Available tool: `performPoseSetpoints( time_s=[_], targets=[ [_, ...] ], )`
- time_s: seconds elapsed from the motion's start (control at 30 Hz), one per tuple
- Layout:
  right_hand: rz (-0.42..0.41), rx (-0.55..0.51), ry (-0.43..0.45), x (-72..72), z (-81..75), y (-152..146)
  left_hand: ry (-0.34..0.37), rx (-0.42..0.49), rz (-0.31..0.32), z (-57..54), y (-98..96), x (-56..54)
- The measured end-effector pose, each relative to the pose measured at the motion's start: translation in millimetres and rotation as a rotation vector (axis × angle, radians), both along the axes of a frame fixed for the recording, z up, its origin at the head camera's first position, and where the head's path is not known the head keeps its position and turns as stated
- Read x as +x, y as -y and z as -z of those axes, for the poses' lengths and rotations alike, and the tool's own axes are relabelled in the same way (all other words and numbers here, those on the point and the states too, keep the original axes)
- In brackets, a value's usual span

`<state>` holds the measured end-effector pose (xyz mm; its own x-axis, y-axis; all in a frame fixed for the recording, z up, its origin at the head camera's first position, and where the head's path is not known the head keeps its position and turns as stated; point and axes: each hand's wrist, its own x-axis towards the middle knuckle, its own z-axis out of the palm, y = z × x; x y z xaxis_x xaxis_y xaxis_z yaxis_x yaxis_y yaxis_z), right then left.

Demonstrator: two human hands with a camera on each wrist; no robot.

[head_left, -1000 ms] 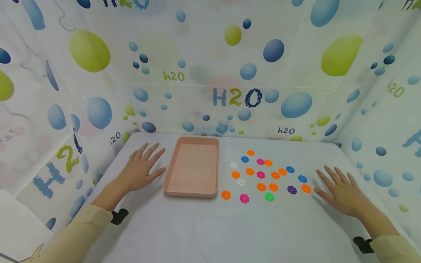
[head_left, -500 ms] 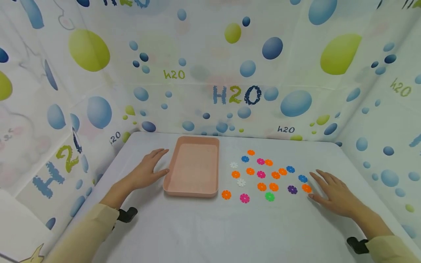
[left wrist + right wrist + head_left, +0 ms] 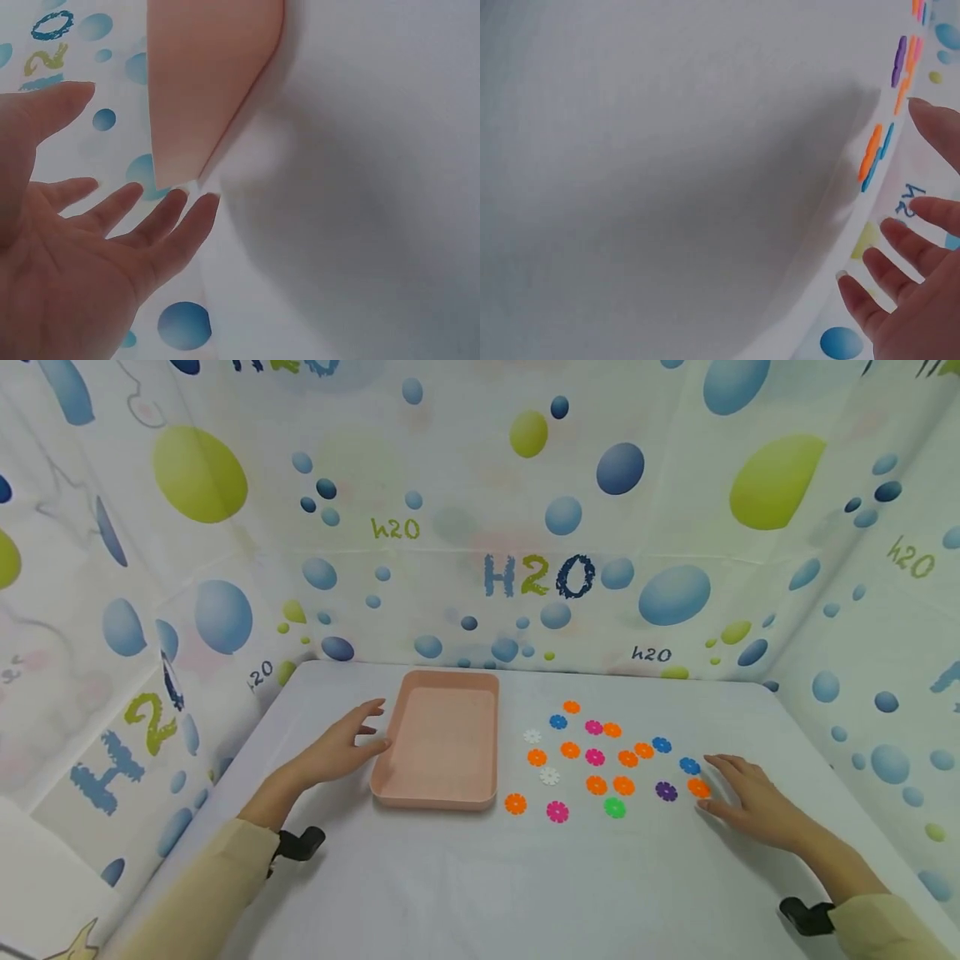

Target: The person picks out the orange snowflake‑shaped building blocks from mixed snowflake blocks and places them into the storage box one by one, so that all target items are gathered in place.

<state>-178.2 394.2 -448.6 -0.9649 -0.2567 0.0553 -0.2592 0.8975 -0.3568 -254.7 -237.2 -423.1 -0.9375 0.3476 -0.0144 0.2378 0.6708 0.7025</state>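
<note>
Apparently for easy reach: peach tray (image 3: 435, 743) beside left hand (image 3: 337, 753), scattered discs (image 3: 615, 807) beside right hand (image 3: 759, 803); both relaxed, holding nothing.

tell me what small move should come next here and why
Probably lower the right hand and pinch the nearest orange disc: that hand holds nothing and is right beside it, while the pink tray, next to the left hand, has no discs in it.
</note>
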Motion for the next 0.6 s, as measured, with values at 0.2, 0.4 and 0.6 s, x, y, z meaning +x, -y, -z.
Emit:
performPoseSetpoints(
  time_s=[0.2,0.4,0.6],
  targets=[
    [0.023,-0.084,0.056,-1.6,-0.3,3,0.092,0.060,-0.010,-0.6,-2.9,-1.5],
    [0.042,-0.118,0.058,-2.5,-0.5,8,0.147,0.130,-0.010,-0.6,-4.5,-4.7],
    [0.082,-0.143,0.058,-3.7,-1.0,8,0.191,0.159,-0.011,0.1,-6.7,-10.5]
  ],
)
